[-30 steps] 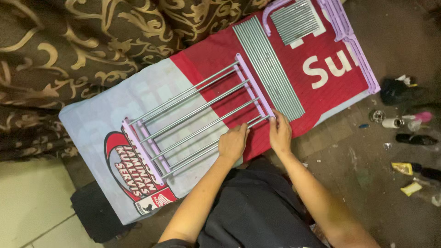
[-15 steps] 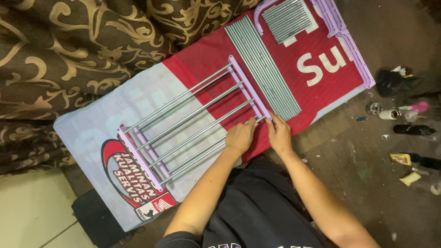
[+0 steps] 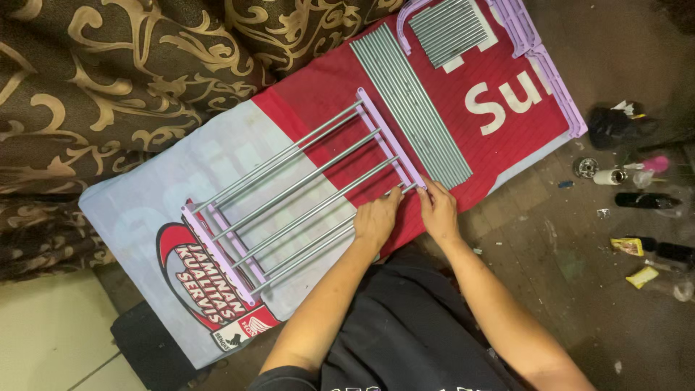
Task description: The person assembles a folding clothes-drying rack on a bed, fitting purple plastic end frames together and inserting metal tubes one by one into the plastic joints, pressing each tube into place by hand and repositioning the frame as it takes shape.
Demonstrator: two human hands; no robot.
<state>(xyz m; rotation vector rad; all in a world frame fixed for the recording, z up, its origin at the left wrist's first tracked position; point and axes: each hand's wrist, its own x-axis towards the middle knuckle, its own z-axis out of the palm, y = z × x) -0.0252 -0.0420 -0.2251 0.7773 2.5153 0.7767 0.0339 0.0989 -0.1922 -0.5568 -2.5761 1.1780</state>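
- Your left hand (image 3: 376, 217) lies palm down, fingers curled over the near rod ends of the rack frame (image 3: 304, 192).
- Your right hand (image 3: 438, 210), at three o'clock of the left, pinches the lilac end bar (image 3: 391, 137) at its near tip.
- The frame lies flat on the banner (image 3: 145, 188), slanting toward one o'clock.
- Loose rods (image 3: 413, 108) lie beside the bar.
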